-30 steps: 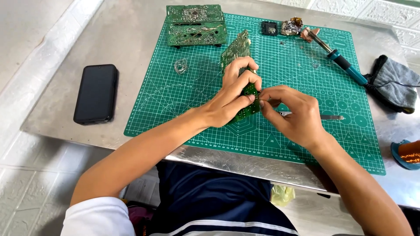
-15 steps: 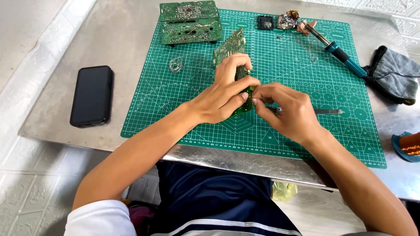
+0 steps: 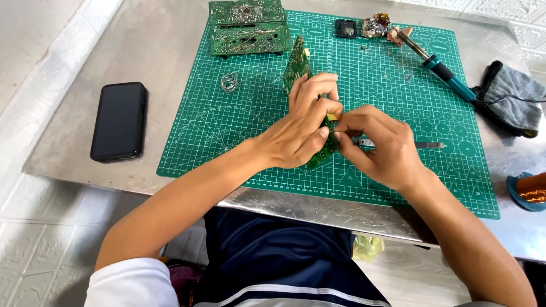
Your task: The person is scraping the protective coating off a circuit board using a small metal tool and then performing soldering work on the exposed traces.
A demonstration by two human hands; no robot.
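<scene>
Since the picture from half a second ago, little has changed: both hands stay in the same spot on the green board, and only the view has shifted a bit.

At the far left, a black phone lies flat on the metal table, well away from the hands. Next comes the green cutting mat with its white grid lines. Two green circuit boards sit stacked at its top edge, and a small coil of wire lies just below them.

In the middle, the left hand is closed around a green circuit board, which stands on its edge above the mat. The right hand touches the same board, with its fingertips pinched narrow against it. What the fingertips pinch is too small to tell.

Metal tweezers lie on the mat just beside the right hand. Farther right, a soldering iron with a blue-green handle lies near the top. A grey cloth rests past the mat, and a spool of copper wire sits at the right edge.
</scene>
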